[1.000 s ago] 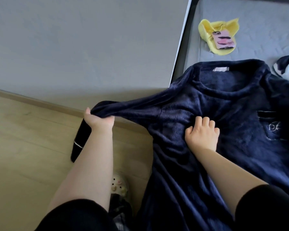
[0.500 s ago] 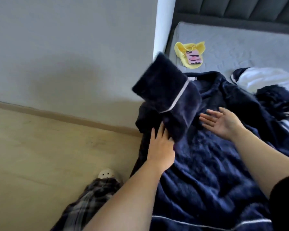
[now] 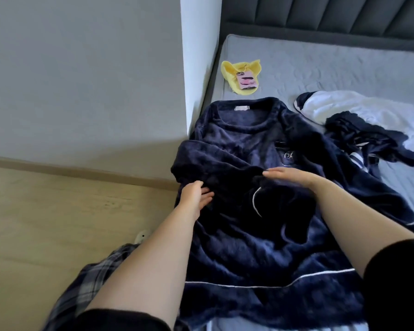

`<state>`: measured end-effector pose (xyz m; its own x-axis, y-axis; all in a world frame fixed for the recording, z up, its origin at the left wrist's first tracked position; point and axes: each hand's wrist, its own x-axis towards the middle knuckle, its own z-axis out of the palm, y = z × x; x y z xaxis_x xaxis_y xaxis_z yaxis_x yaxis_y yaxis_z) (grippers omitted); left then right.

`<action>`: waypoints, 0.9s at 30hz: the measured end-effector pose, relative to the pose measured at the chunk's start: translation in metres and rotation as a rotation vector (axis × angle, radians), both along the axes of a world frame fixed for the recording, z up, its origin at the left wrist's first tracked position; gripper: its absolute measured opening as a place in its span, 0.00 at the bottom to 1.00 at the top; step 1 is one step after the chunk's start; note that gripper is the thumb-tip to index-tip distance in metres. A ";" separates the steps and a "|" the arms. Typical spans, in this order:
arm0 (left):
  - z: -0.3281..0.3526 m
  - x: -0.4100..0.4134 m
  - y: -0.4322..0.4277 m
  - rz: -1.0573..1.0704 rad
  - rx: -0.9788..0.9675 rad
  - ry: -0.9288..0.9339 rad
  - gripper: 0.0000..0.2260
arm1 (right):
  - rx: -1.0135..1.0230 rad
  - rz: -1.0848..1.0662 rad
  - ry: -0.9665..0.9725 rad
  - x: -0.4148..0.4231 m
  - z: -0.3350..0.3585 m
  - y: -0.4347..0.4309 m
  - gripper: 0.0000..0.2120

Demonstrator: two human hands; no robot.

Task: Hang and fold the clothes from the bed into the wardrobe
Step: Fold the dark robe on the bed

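Navy fleece top flat on bed, centre | left hand at 9 o'clock, right hand at 1 o'clock, fingers straight, pressing folded sleeve | soft, bulky, likely light; grip hem or shoulders

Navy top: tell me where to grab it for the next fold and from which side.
Take the navy top by its unfolded right sleeve, coming from the right. The left sleeve already lies across the chest under both flat hands, while the right one still spreads outward on the bed.
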<state>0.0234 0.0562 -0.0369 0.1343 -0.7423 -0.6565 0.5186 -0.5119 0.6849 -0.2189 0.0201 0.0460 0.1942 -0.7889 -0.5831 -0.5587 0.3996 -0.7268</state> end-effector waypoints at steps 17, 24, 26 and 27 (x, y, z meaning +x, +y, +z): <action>-0.001 0.012 -0.002 0.109 -0.041 0.385 0.20 | -0.517 0.271 0.577 0.030 0.000 0.007 0.07; 0.002 0.012 -0.025 0.213 -0.108 0.509 0.24 | -0.565 0.475 0.828 0.056 -0.034 -0.003 0.33; 0.000 0.014 -0.032 0.225 -0.112 0.548 0.18 | -0.552 0.501 0.790 0.067 -0.035 -0.005 0.18; 0.000 0.016 -0.034 0.232 -0.109 0.574 0.16 | -0.532 0.384 0.660 0.072 -0.029 -0.007 0.11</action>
<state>0.0393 0.0223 -0.0371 -0.0513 -0.8027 -0.5942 0.9082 -0.2849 0.3065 -0.1468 0.0133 0.0171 0.2555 -0.9344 -0.2484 -0.9489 -0.1931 -0.2497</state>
